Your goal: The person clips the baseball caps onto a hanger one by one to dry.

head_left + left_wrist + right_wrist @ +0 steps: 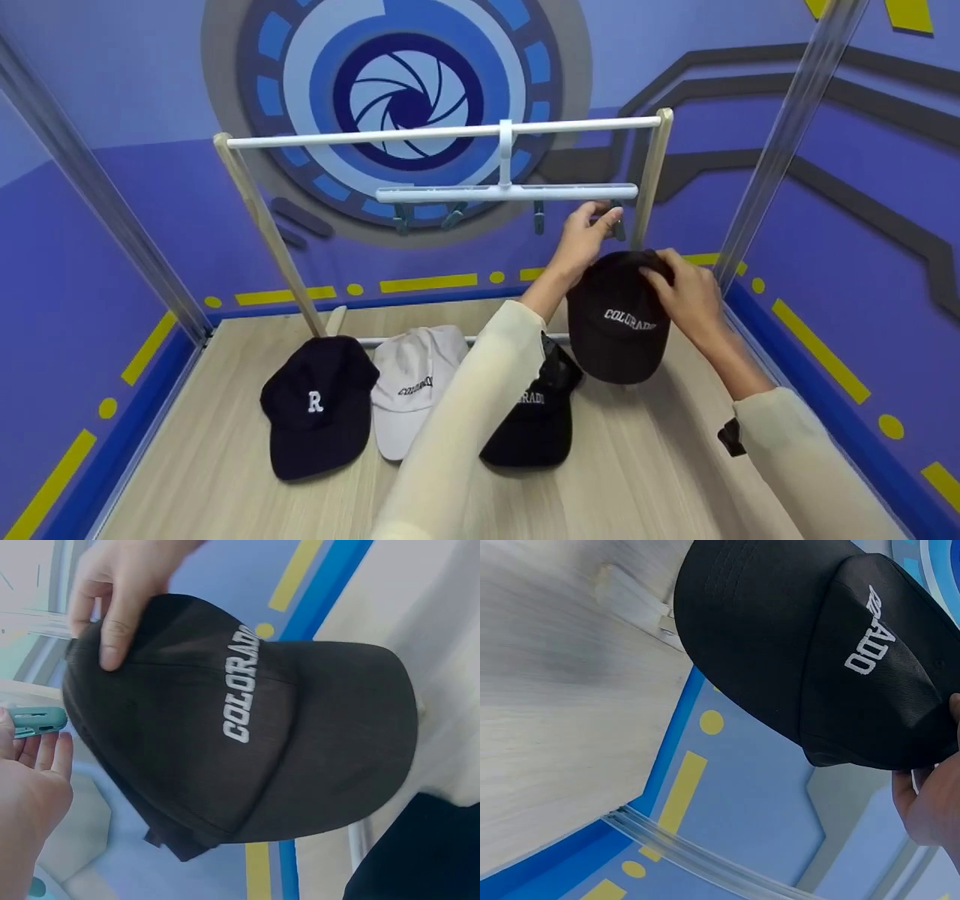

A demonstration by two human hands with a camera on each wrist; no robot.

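My right hand (690,292) grips a dark brown cap (619,319) by the top of its crown, thumb in front. The cap reads COLORADO and hangs brim down in the air below the right end of a white clip hanger (450,194). My left hand (585,240) pinches the rightmost teal clip (619,225), also seen as a clip (41,720) in the left wrist view, just above the cap's crown. Cap and clip look apart there. In the right wrist view the cap (757,630) covers much of the frame, with part of the right hand (934,802) at its edge.
The hanger hooks on the white rail (360,137) of a wooden rack (270,240). Several teal clips hang from it. On the wooden tabletop (195,450) lie a navy cap (322,435), a light cap (390,427) and a black cap (532,442), the latter two partly behind the left sleeve.
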